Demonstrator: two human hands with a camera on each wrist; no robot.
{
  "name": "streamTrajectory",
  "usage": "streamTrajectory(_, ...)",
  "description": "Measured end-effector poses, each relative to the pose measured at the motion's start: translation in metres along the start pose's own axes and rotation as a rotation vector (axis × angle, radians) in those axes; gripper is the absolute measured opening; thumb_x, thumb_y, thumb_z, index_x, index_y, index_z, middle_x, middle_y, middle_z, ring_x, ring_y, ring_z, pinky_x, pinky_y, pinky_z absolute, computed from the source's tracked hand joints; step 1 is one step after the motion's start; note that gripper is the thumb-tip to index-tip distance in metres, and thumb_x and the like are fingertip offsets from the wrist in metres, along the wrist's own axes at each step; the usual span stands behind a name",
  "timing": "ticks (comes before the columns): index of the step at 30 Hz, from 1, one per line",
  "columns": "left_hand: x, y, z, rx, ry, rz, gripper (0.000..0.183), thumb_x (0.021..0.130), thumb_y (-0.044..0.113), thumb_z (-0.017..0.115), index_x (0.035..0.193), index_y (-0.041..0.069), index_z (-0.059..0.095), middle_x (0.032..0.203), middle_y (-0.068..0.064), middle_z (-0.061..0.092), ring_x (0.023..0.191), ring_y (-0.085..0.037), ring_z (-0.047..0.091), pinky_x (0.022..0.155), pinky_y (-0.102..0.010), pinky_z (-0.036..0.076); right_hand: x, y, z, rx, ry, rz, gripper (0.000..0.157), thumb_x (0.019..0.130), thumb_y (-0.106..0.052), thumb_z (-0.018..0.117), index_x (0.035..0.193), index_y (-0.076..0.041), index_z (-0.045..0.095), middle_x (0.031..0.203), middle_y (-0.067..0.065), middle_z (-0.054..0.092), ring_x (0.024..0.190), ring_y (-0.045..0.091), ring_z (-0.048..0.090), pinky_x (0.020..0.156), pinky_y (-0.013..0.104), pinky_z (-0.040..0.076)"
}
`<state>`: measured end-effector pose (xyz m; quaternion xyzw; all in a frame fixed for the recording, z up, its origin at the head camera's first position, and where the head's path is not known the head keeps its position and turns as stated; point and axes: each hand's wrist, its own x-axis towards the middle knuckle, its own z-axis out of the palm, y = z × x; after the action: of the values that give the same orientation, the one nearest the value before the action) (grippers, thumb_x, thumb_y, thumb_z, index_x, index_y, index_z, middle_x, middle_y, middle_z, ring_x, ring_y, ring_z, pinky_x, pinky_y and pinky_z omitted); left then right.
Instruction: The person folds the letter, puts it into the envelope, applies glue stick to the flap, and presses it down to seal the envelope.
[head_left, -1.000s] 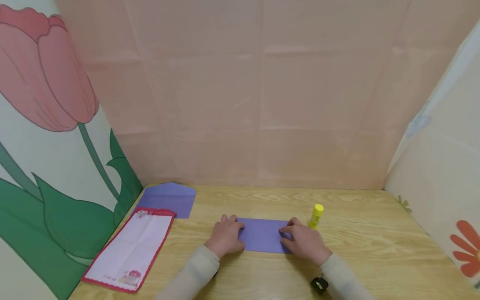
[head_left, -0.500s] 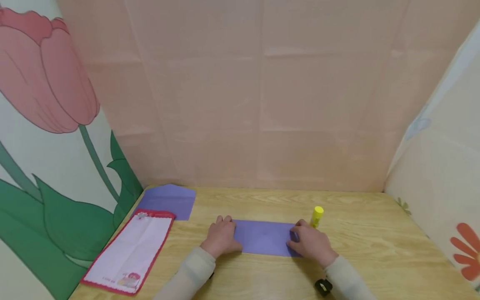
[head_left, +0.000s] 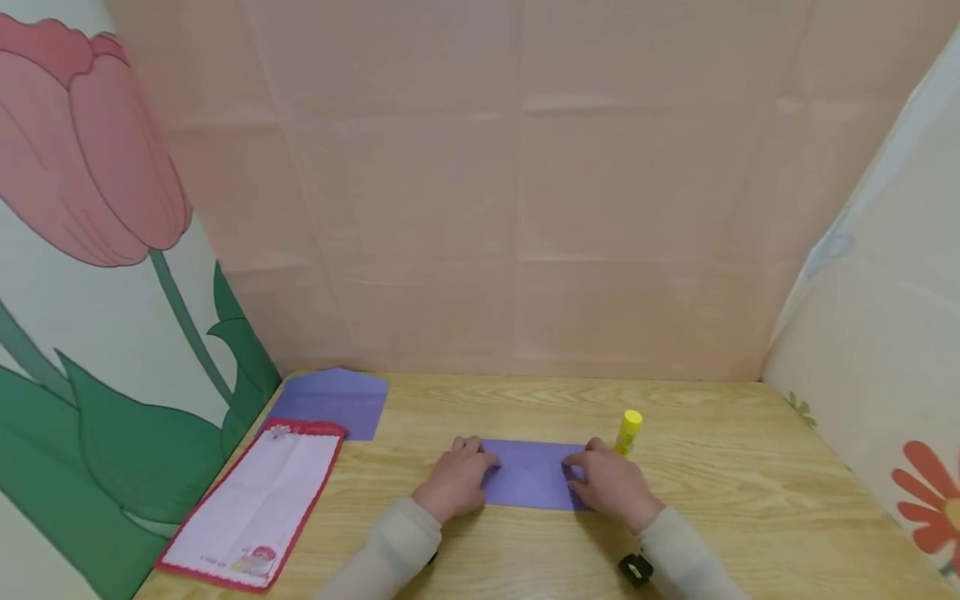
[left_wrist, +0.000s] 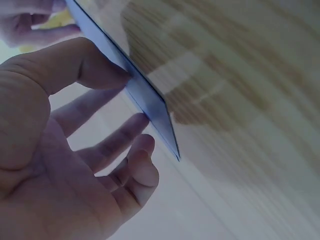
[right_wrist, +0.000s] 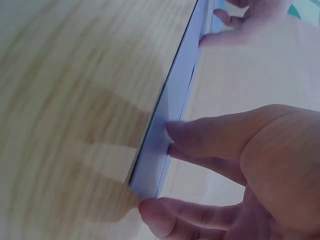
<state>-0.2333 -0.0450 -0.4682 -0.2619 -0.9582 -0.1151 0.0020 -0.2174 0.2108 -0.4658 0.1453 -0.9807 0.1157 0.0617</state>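
Note:
A purple paper envelope (head_left: 528,475) lies flat on the wooden table, its long side running left to right. My left hand (head_left: 459,482) rests on its left end; in the left wrist view the thumb (left_wrist: 105,70) presses on the paper and the fingertips meet its far edge. At the right end, the thumb and index fingertip of my right hand (head_left: 611,485) touch the paper. In the right wrist view that thumb (right_wrist: 200,134) lies on the envelope's surface, with the other fingers bent loosely beside the corner. Both hands cover the envelope's ends.
A yellow glue stick (head_left: 628,432) stands just beyond my right hand. At the back left lies another purple envelope (head_left: 333,404) with its flap up, partly under a white sheet with a red border (head_left: 255,500). A pink-beige sheet (head_left: 517,208) hangs behind the table.
Both hands spread outward towards the envelope's ends, then came back inward over it. The envelope stays flat on the table. The glue stick and the white sheet have not moved.

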Motion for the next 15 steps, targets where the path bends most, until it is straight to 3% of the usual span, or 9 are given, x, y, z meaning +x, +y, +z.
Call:
streamTrajectory(8, 0.002, 0.006, 0.006, 0.052, -0.011, -0.012, 0.049, 0.078, 0.004, 0.079, 0.124, 0.019, 0.068, 0.117, -0.002, 0.058, 0.104, -0.023, 0.048, 0.080, -0.037, 0.048, 0.004, -0.010, 0.008, -0.007, 0.004, -0.007, 0.032, 0.076, -0.005, 0.075, 0.106, -0.014, 0.077, 0.093, 0.015, 0.061, 0.066, 0.018, 0.054, 0.046, 0.034, 0.045)
streamTrajectory(15, 0.005, 0.006, -0.001, 0.033, -0.040, -0.081, 0.050, 0.079, 0.009, 0.075, 0.127, 0.018, 0.069, 0.121, -0.003, 0.058, 0.107, -0.025, 0.047, 0.078, -0.040, 0.045, 0.013, -0.015, 0.010, 0.010, -0.004, -0.018, 0.034, 0.079, -0.003, 0.073, 0.111, -0.013, 0.075, 0.102, 0.019, 0.062, 0.065, 0.019, 0.055, 0.045, 0.031, 0.043)
